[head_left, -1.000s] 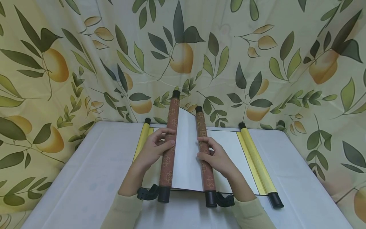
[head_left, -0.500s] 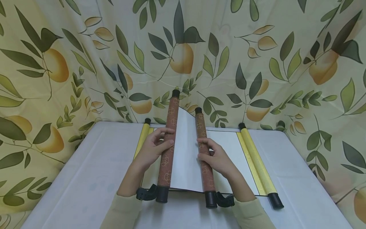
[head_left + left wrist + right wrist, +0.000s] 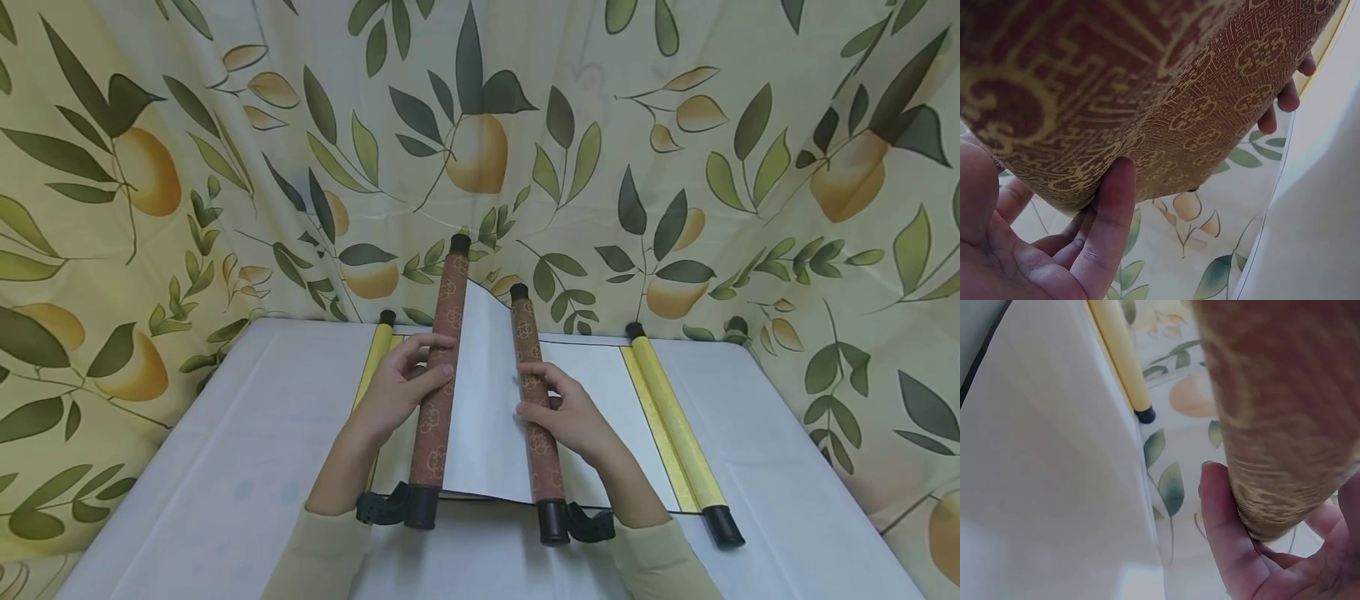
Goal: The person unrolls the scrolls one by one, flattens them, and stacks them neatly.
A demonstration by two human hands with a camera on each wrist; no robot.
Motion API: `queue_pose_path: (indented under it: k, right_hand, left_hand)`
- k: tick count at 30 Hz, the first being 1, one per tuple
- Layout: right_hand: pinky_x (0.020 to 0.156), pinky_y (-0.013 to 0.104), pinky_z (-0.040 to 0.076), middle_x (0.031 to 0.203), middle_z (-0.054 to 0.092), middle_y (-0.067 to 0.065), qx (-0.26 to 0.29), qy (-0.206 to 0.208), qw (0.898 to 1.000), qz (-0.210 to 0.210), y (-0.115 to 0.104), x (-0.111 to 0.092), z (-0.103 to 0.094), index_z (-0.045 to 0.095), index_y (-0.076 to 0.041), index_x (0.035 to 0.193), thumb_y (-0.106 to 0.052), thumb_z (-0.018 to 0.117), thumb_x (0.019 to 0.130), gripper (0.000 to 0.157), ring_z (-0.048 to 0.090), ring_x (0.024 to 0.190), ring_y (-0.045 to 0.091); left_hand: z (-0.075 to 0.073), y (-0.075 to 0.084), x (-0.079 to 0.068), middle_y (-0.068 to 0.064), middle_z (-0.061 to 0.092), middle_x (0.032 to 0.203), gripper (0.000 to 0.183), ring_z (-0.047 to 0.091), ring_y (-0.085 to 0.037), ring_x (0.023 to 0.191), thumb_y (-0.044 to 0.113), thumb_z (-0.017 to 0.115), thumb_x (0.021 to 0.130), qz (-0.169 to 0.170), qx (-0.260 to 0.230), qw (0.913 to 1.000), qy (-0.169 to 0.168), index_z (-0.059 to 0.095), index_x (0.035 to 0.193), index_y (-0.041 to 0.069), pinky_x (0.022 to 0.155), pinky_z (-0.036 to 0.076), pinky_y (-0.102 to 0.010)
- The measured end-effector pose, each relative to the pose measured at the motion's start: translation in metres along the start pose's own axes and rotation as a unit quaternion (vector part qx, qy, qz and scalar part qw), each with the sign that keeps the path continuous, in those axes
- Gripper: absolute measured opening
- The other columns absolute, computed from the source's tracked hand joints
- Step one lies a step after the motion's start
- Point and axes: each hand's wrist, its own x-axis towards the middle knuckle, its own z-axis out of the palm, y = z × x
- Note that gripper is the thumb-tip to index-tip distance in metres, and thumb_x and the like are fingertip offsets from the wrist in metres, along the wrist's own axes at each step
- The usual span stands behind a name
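A scroll with red-brown patterned rolls is held partly unrolled over the table, its white sheet [image 3: 487, 408] stretched between them. My left hand [image 3: 397, 387] grips the left roll [image 3: 431, 437], thumb on the near side and fingers round the far side. On the right roll [image 3: 545, 471], my right hand [image 3: 573, 417] has a similar grip near the middle. Both rolls have black end caps and tilt with their far ends raised. In the left wrist view the brocade-like roll [image 3: 1204, 112] fills the top, with fingertips of the other hand beyond it.
Beneath lies a second scroll, unrolled, with a pale sheet [image 3: 592, 375] and yellow rolls at its left [image 3: 372, 358] and right [image 3: 678, 421] ends. A white cloth [image 3: 262, 433] covers the table. A leaf-and-fruit curtain [image 3: 555, 192] hangs behind.
The left roll and my left hand have shifted slightly left, widening the white sheet between the rolls a little. My right hand stays almost still.
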Motion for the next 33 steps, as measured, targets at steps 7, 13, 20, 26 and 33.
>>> queue_pose_path:
  k: [7, 13, 20, 26, 33]
  right_hand:
    - [0.078, 0.036, 0.053, 0.151, 0.041, 0.014, -0.004, -0.004, 1.000, -0.010, 0.0009, -0.0009, -0.0013, 0.055, -0.015, 0.137, -0.012, 0.065, 0.094, 0.045, 0.060, 0.104, 0.031]
    - [0.078, 0.038, 0.055, 0.144, 0.047, 0.012, -0.006, 0.000, 1.000, -0.008, 0.0018, -0.0009, -0.0022, 0.056, -0.018, 0.136, -0.013, 0.068, 0.093, 0.045, 0.061, 0.104, 0.032]
    - [0.076, 0.037, 0.055, 0.139, 0.047, 0.018, -0.004, -0.002, 1.000, 0.000, 0.0013, -0.0008, -0.0019, 0.055, -0.016, 0.137, -0.014, 0.070, 0.092, 0.048, 0.061, 0.102, 0.031]
    - [0.062, 0.030, 0.051, 0.129, 0.048, 0.019, -0.007, 0.003, 1.000, 0.005, 0.0023, -0.0003, -0.0046, 0.053, -0.017, 0.138, -0.008, 0.064, 0.094, 0.046, 0.060, 0.088, 0.024]
    - [0.076, 0.037, 0.055, 0.139, 0.044, 0.020, 0.015, -0.003, 1.000, 0.009, 0.0045, -0.0019, -0.0091, 0.051, -0.015, 0.140, -0.014, 0.066, 0.094, 0.047, 0.059, 0.106, 0.031]
  left_hand:
    - [-0.0015, 0.0022, -0.0010, -0.016, 0.057, 0.119, 0.034, 0.066, -0.022, 0.092, 0.015, 0.065, 0.097, 0.005, -0.002, 1.0000, 0.001, 0.059, 0.131, 0.015, 0.077, 0.055, -0.036]
    - [-0.0026, 0.0018, -0.0010, -0.016, 0.057, 0.121, 0.034, 0.066, -0.022, 0.093, 0.015, 0.064, 0.097, 0.002, 0.000, 1.0000, 0.006, 0.059, 0.131, 0.016, 0.076, 0.056, -0.036]
    - [-0.0043, 0.0027, -0.0011, -0.018, 0.056, 0.120, 0.034, 0.066, -0.022, 0.091, 0.013, 0.063, 0.098, 0.012, -0.005, 0.9999, 0.004, 0.058, 0.132, 0.012, 0.075, 0.056, -0.036]
    - [-0.0047, 0.0036, -0.0004, -0.018, 0.055, 0.122, 0.036, 0.066, -0.022, 0.091, 0.011, 0.063, 0.097, 0.017, -0.003, 0.9998, 0.008, 0.058, 0.132, 0.009, 0.076, 0.056, -0.034]
    - [-0.0057, 0.0005, -0.0003, -0.018, 0.056, 0.123, 0.035, 0.064, -0.024, 0.094, 0.013, 0.063, 0.098, 0.003, -0.007, 0.9999, 0.014, 0.058, 0.132, 0.011, 0.076, 0.056, -0.036]
